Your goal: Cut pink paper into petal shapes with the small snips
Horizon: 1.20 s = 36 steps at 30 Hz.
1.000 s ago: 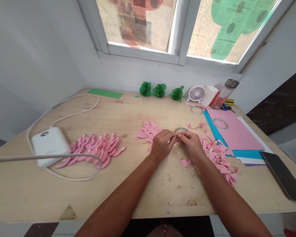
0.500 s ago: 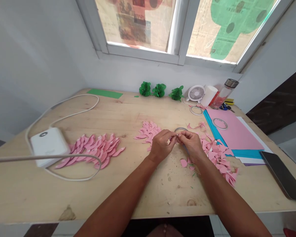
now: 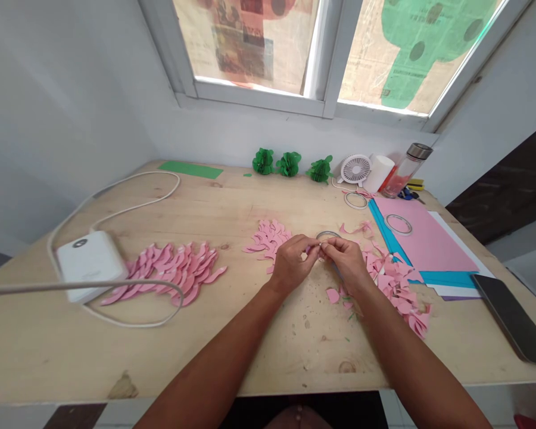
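My left hand and my right hand meet fingertip to fingertip above the middle of the table. Both are closed in a pinch on something tiny and pale, too small to name. Just behind the fingers lies a roll of tape, partly hidden by my right hand. A small heap of pink paper petals is beside my left hand. Pink paper scraps spread to the right of my right wrist, and a few loose pieces lie beneath it.
Farther left, curved pink petals adjoin a white power bank with a looping cable. Green paper flowers, a small fan and a glass bottle line the back. Coloured sheets and a phone are at right.
Almost nothing differs. Both hands keep the same pinch in the same place, with only a slight shift of the fingers.
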Each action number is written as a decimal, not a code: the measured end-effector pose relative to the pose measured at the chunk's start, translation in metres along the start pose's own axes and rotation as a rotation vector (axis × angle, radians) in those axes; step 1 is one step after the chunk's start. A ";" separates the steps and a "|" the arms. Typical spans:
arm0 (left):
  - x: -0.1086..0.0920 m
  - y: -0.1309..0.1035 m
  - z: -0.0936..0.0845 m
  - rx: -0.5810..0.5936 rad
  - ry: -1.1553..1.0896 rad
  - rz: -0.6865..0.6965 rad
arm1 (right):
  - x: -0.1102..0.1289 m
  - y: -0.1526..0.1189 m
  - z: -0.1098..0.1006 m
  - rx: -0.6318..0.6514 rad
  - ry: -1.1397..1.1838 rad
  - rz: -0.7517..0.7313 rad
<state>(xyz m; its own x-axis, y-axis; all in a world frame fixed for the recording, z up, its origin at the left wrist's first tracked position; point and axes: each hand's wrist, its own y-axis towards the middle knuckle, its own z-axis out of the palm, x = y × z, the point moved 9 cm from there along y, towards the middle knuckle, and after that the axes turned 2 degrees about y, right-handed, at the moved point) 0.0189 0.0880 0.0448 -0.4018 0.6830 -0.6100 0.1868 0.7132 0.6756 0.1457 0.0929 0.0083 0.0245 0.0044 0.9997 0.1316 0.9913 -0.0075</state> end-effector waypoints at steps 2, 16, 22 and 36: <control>0.002 0.000 0.000 0.001 -0.012 -0.016 | -0.001 0.000 0.000 0.005 -0.010 -0.002; 0.014 0.000 0.000 -0.006 -0.156 -0.138 | 0.001 -0.001 0.001 0.020 -0.024 -0.011; 0.018 -0.001 0.002 0.018 -0.212 -0.189 | 0.003 -0.002 0.001 0.016 0.004 -0.004; 0.062 -0.012 0.010 -0.127 -0.737 -0.649 | 0.002 -0.001 -0.003 -0.032 -0.020 -0.015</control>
<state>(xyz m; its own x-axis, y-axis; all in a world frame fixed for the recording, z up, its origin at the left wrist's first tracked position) 0.0010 0.1232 -0.0053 0.2745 0.1238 -0.9536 0.0128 0.9911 0.1324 0.1486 0.0911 0.0106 0.0023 -0.0078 1.0000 0.1633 0.9865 0.0074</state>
